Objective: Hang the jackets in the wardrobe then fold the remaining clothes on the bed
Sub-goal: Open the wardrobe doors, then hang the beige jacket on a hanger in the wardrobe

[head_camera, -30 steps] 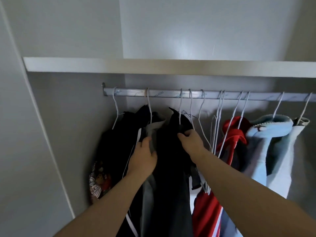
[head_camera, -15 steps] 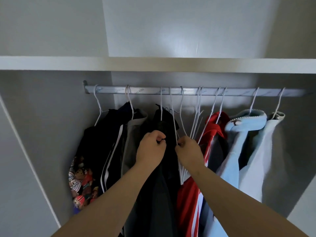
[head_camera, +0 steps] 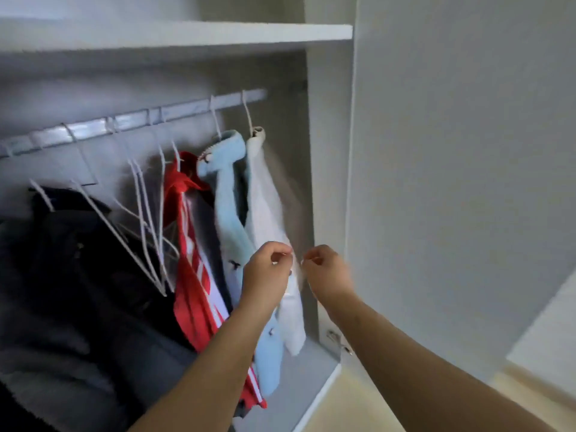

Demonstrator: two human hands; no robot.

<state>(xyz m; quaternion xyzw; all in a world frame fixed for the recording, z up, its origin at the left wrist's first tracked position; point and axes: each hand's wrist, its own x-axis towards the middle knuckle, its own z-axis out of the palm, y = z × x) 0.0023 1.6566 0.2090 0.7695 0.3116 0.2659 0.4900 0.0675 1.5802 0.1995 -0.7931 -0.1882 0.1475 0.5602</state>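
Note:
Several jackets hang on white wire hangers from the wardrobe rail (head_camera: 187,112): a black jacket (head_camera: 78,275) at the left, then a red jacket (head_camera: 190,275), a light blue jacket (head_camera: 227,213) and a white jacket (head_camera: 265,207) at the right end. Between the black and red ones hang several empty hangers (head_camera: 146,219). My left hand (head_camera: 268,272) hovers in front of the white jacket with curled fingers. Beside it, my right hand (head_camera: 327,271) is curled too, near the wardrobe's right wall. I see nothing held in either hand. The frame is blurred.
A white shelf (head_camera: 187,34) runs above the rail. The open wardrobe door (head_camera: 467,182) fills the right side, with a metal hinge (head_camera: 336,338) low on its inner edge. Pale floor (head_camera: 358,406) shows below.
Both hands have let go of the black jacket's collar and moved right, in front of the white jacket. The view has swung right toward the wardrobe door.

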